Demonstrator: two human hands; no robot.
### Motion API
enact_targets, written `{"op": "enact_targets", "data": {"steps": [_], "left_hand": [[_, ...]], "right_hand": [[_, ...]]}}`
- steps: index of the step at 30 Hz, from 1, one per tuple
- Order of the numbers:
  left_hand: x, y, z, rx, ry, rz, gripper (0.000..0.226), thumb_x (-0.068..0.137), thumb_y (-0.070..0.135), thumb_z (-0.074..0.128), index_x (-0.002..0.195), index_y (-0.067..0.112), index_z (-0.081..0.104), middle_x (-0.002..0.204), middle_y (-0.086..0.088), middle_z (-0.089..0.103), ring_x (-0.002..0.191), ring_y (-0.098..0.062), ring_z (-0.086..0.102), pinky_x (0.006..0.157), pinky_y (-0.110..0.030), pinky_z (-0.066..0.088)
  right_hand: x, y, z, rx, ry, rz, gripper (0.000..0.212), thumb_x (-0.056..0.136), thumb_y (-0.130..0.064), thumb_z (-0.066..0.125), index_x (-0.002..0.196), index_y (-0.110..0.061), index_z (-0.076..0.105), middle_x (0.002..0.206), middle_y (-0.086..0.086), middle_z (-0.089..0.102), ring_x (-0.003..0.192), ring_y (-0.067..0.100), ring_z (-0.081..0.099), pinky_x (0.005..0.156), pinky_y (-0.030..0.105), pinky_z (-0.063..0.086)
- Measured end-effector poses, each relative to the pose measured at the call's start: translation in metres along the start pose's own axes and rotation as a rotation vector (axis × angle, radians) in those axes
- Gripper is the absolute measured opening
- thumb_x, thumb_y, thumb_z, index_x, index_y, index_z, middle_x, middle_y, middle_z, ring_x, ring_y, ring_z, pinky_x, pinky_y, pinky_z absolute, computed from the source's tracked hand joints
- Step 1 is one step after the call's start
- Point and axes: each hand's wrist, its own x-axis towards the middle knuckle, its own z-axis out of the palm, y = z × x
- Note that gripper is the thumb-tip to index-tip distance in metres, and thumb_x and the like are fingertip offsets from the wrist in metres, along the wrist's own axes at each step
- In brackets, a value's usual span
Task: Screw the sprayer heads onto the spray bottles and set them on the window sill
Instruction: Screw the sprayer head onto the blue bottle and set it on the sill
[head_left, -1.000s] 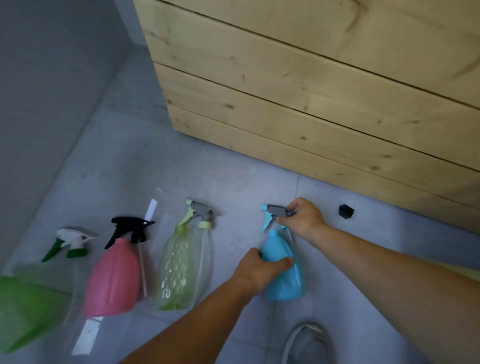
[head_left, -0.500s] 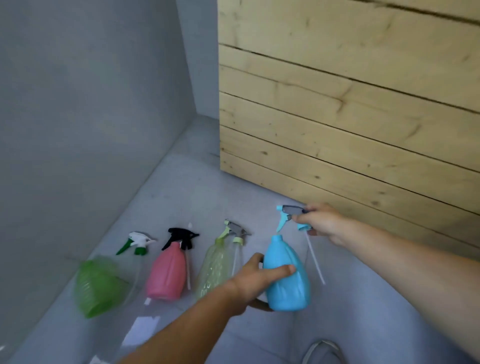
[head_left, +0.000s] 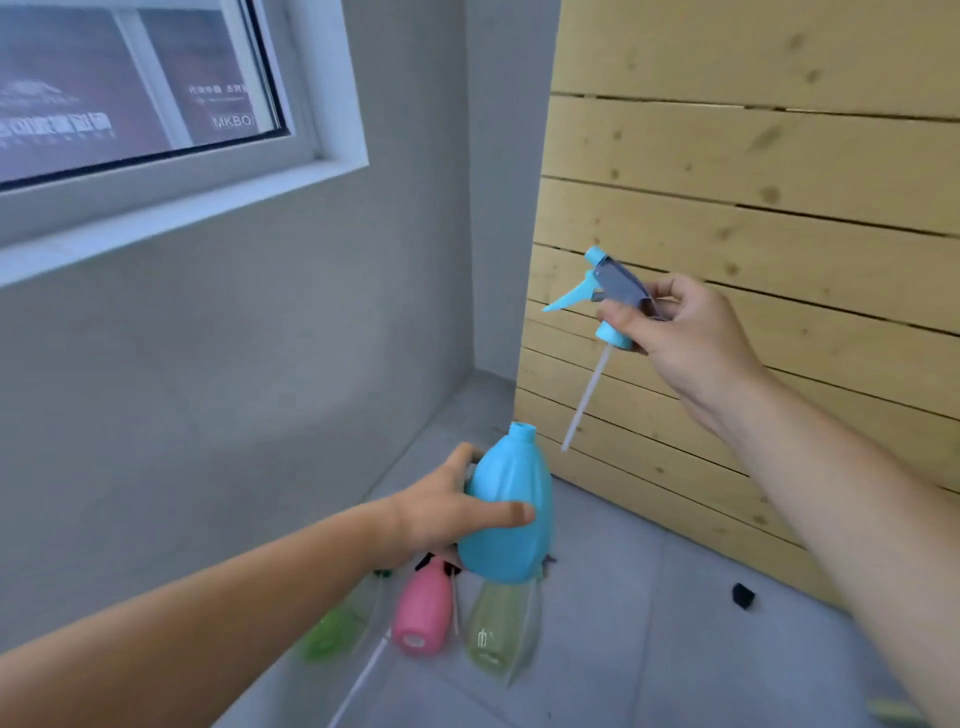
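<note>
Left hand (head_left: 441, 512) holds open-necked blue bottle (head_left: 506, 514); right hand (head_left: 685, 338) holds sprayer head (head_left: 610, 293).

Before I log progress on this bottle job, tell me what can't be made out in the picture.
Head view only:
- Window sill: its top surface is hidden by the low angle, so what stands there is unknown.
- Green bottle: blurred, partly behind the left forearm.
- Pink bottle and yellow bottle: necks hidden behind the blue bottle in the left hand.
- Small black object: too small to identify.
</note>
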Motion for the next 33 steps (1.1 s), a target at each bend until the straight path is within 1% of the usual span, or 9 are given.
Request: {"op": "enact_targets", "data": {"steps": [4, 11, 16, 21, 24, 26, 28, 30, 33], "left_hand": [[-0.035, -0.001, -0.015, 0.078, 0.027, 0.037, 0.060, 0.080, 0.033, 0.086, 0.125, 0.030, 0.046, 0.112, -0.003, 0.069, 0.090, -0.020, 0.074, 0.066, -0.033, 0.061], [-0.049, -0.005, -0.011, 0.021, 0.032, 0.083, 0.056, 0.081, 0.028, 0.085, 0.123, 0.028, 0.048, 0.106, 0.002, 0.071, 0.078, -0.007, 0.074, 0.059, -0.019, 0.055], [-0.043, -0.011, -0.005, 0.011, 0.008, 0.057, 0.066, 0.072, 0.035, 0.089, 0.123, 0.029, 0.048, 0.116, -0.004, 0.072, 0.102, -0.022, 0.077, 0.087, -0.042, 0.064], [-0.034, -0.012, -0.005, 0.006, 0.012, 0.056, 0.068, 0.068, 0.040, 0.090, 0.120, 0.029, 0.048, 0.118, -0.005, 0.071, 0.102, -0.024, 0.076, 0.089, -0.048, 0.063], [-0.031, -0.008, -0.002, -0.005, -0.005, 0.089, 0.067, 0.069, 0.038, 0.090, 0.121, 0.028, 0.048, 0.117, -0.005, 0.072, 0.103, -0.023, 0.076, 0.091, -0.048, 0.062], [-0.030, -0.004, 0.001, -0.011, -0.012, 0.114, 0.066, 0.073, 0.037, 0.089, 0.123, 0.028, 0.048, 0.113, -0.004, 0.074, 0.096, -0.018, 0.078, 0.084, -0.043, 0.065], [-0.031, 0.002, 0.001, -0.016, -0.002, 0.140, 0.061, 0.078, 0.035, 0.087, 0.125, 0.028, 0.047, 0.107, 0.000, 0.073, 0.080, -0.007, 0.076, 0.064, -0.026, 0.062], [-0.032, 0.005, -0.001, -0.020, 0.008, 0.166, 0.061, 0.079, 0.037, 0.086, 0.125, 0.030, 0.048, 0.106, 0.002, 0.073, 0.079, -0.004, 0.074, 0.060, -0.018, 0.054], [-0.034, 0.005, -0.004, -0.011, 0.023, 0.172, 0.054, 0.083, 0.035, 0.083, 0.126, 0.030, 0.049, 0.101, 0.007, 0.072, 0.073, 0.002, 0.071, 0.054, -0.013, 0.050]], "right_hand": [[-0.025, -0.042, 0.010, 0.129, 0.035, -0.086, 0.045, 0.069, -0.035, 0.081, 0.101, -0.012, 0.060, 0.096, 0.007, 0.078, 0.092, 0.026, 0.075, 0.092, 0.049, 0.057], [-0.047, -0.036, 0.032, 0.116, -0.040, -0.063, 0.036, 0.074, -0.030, 0.080, 0.100, -0.015, 0.061, 0.091, 0.003, 0.079, 0.093, 0.030, 0.074, 0.094, 0.053, 0.055], [-0.042, -0.029, 0.024, 0.147, 0.021, -0.082, 0.030, 0.076, -0.029, 0.079, 0.098, -0.017, 0.062, 0.096, 0.007, 0.078, 0.096, 0.030, 0.073, 0.095, 0.052, 0.055], [-0.039, -0.020, 0.015, 0.154, 0.025, -0.074, 0.040, 0.069, -0.039, 0.077, 0.098, -0.018, 0.061, 0.100, 0.012, 0.077, 0.099, 0.033, 0.072, 0.095, 0.055, 0.054], [-0.042, -0.007, 0.024, 0.104, -0.039, -0.035, 0.033, 0.074, -0.031, 0.078, 0.101, -0.016, 0.064, 0.096, 0.009, 0.078, 0.096, 0.033, 0.073, 0.093, 0.054, 0.055], [-0.046, 0.004, 0.033, 0.073, -0.128, 0.016, 0.028, 0.078, -0.024, 0.077, 0.103, -0.018, 0.066, 0.095, 0.006, 0.078, 0.094, 0.031, 0.074, 0.092, 0.054, 0.055], [-0.051, 0.013, 0.041, 0.053, -0.226, 0.058, 0.024, 0.079, -0.025, 0.076, 0.101, -0.021, 0.068, 0.096, 0.008, 0.078, 0.097, 0.033, 0.072, 0.092, 0.055, 0.055], [-0.054, 0.016, 0.045, 0.073, -0.286, 0.078, 0.019, 0.080, -0.027, 0.074, 0.098, -0.023, 0.070, 0.100, 0.012, 0.076, 0.101, 0.032, 0.071, 0.094, 0.054, 0.054], [-0.055, 0.016, 0.044, 0.105, -0.375, 0.098, 0.019, 0.087, -0.015, 0.069, 0.106, -0.017, 0.067, 0.106, 0.015, 0.075, 0.103, 0.026, 0.072, 0.095, 0.046, 0.056]]}}
